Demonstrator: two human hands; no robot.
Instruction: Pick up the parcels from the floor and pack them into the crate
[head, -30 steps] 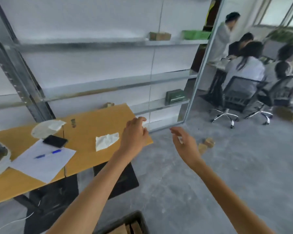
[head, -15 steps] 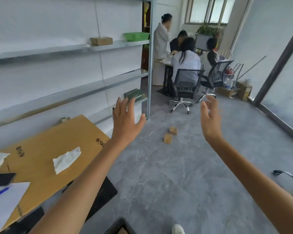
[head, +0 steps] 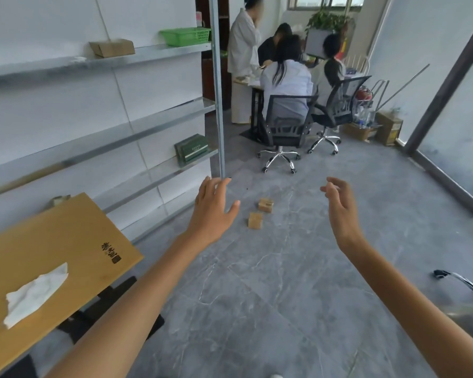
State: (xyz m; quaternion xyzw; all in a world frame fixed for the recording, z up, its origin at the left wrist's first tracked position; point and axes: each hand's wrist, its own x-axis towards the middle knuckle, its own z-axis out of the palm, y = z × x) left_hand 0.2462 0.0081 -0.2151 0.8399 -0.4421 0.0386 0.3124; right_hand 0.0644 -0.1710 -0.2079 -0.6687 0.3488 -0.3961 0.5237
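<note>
Two small brown cardboard parcels lie on the grey floor ahead: the nearer parcel [head: 255, 220] and the farther parcel [head: 266, 205], close together. Both of my arms reach forward at chest height. My left hand [head: 212, 210] is open with its fingers spread, left of the parcels and well above the floor. My right hand [head: 339, 211] is open too, fingers loosely curled, to the right of them. Neither hand touches anything. The crate is out of view.
A wooden table [head: 74, 241] with a crumpled tissue [head: 36, 294] stands at my left. Metal shelving [head: 148, 121] runs along the left wall. Several people sit on office chairs [head: 284, 132] at a desk beyond the parcels. A chair base [head: 464, 285] juts in at right.
The view has swung right and moved forward, away from the table and toward the parcels. The crate edge has left the bottom of the view. Both hands have lowered slightly and stay open.
</note>
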